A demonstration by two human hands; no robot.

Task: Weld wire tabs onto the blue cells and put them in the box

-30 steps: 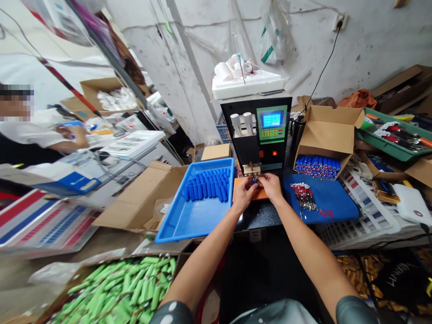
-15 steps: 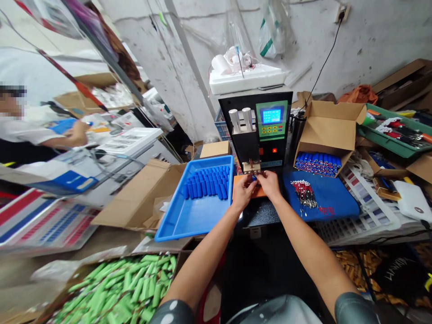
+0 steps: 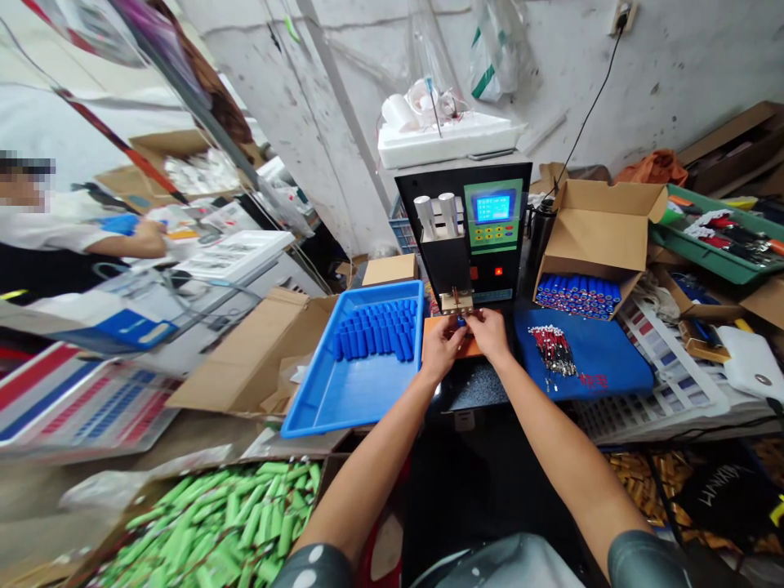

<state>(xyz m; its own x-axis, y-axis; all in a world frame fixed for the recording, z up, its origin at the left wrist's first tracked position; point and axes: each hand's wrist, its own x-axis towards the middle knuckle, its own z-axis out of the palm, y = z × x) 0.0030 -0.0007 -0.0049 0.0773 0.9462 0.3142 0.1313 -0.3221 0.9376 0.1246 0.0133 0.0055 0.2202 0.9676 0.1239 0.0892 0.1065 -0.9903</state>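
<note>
Both of my hands meet under the electrodes of a black spot welder [image 3: 444, 265] with a lit blue screen. My left hand [image 3: 441, 347] is closed on a blue battery cell [image 3: 461, 322], of which only a small part shows between the hands. From the other side, my right hand [image 3: 490, 333] pinches close against the cell; what its fingertips hold is hidden. An orange pad [image 3: 471, 348] lies beneath the hands. To the left, a blue tray [image 3: 361, 400] carries several upright blue cells [image 3: 376, 331]. Red and black wire leads [image 3: 554, 351] with white connectors lie on a blue mat [image 3: 618, 359] to the right.
An open cardboard box [image 3: 597, 233] of blue cells stands right of the welder. A green bin [image 3: 710, 253] sits beyond it. Green wrapped packs [image 3: 238, 523] fill a box at lower left. At far left, a co-worker's hand [image 3: 149, 237] is over another bench.
My hands stay in the same place under the electrodes. The view has shifted slightly, and the co-worker's arm at far left has moved a little.
</note>
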